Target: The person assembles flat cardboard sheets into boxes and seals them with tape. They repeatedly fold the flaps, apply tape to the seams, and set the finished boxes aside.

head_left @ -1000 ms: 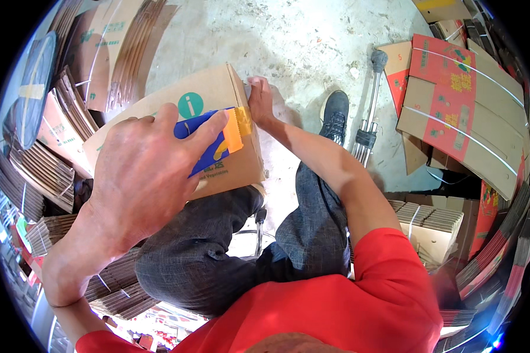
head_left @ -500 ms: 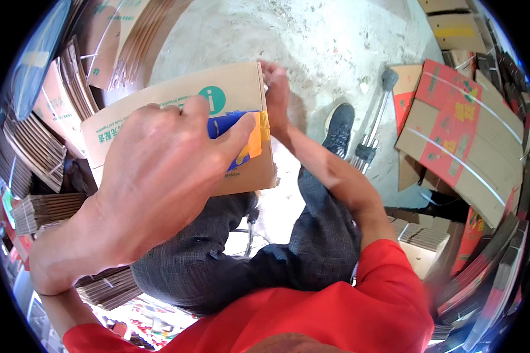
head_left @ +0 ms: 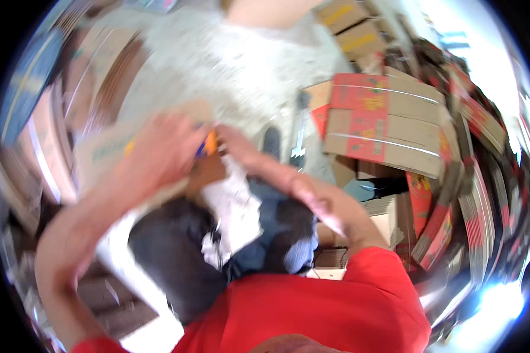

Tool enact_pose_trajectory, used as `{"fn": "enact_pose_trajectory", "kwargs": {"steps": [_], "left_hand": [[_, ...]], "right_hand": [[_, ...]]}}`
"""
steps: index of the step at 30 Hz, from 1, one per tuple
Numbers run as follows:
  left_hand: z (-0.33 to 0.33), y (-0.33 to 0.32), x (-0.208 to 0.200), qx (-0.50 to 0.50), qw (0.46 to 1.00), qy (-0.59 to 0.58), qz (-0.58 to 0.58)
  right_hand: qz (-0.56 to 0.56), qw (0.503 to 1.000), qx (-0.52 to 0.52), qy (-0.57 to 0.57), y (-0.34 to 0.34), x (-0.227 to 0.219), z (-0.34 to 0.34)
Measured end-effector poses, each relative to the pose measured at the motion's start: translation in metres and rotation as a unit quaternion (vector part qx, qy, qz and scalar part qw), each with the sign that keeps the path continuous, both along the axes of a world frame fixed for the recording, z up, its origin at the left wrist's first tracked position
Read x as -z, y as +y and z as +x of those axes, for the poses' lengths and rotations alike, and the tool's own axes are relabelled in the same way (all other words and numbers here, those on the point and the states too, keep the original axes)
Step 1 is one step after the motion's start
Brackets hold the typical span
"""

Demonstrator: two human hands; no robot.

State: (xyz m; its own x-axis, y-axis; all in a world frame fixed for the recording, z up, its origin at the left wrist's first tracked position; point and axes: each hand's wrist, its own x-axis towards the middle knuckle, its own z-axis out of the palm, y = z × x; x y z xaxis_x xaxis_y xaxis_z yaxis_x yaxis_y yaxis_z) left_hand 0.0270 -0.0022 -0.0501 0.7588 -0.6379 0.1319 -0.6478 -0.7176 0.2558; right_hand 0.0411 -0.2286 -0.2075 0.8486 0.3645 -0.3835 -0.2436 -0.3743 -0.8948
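Note:
A cardboard box (head_left: 94, 165) with pale green print is tilted over my lap, left of the middle and smeared by motion. My left hand (head_left: 165, 144) lies across its top with bent fingers, closed on a flat blue and orange item (head_left: 208, 144). Part of that item shows at the fingertips; the palm hides the rest, and its kind cannot be made out. At the box's right edge, beside the item, is my right hand (head_left: 227, 141). Its fingers are blurred and partly hidden, so its grip does not show.
Strapped flattened cartons (head_left: 388, 120), red and brown, stand on the right by a metal rod (head_left: 300, 129). More folded cardboard (head_left: 115, 76) leans at the left beside a blue rounded object (head_left: 30, 88). A shoe (head_left: 271, 141) rests on the pale floor (head_left: 241, 65).
My view has swung, so the surroundings sit further left. My right hand has come down along the box's edge, closer to my left hand. The box and both hands are now blurred.

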Motion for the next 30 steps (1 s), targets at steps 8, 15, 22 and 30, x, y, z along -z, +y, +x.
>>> {"fn": "enact_pose_trajectory", "kwargs": {"steps": [8,15,22,30], "left_hand": [[0.01,-0.005,-0.02,0.01,0.986,0.083,0.146],[0.018,-0.012,-0.038,0.058,0.967,0.104,0.227],[0.015,-0.004,-0.048,0.054,0.941,0.097,0.32],[-0.021,0.144,-0.054,0.039,0.923,0.069,0.377]], "right_hand": [[0.122,0.984,0.129,0.023,0.031,-0.009,-0.029],[-0.064,0.975,0.178,-0.116,0.044,-0.009,-0.029],[-0.174,0.957,0.155,-0.173,0.051,-0.034,-0.027],[-0.105,0.973,0.172,-0.114,0.049,-0.042,-0.028]]}}
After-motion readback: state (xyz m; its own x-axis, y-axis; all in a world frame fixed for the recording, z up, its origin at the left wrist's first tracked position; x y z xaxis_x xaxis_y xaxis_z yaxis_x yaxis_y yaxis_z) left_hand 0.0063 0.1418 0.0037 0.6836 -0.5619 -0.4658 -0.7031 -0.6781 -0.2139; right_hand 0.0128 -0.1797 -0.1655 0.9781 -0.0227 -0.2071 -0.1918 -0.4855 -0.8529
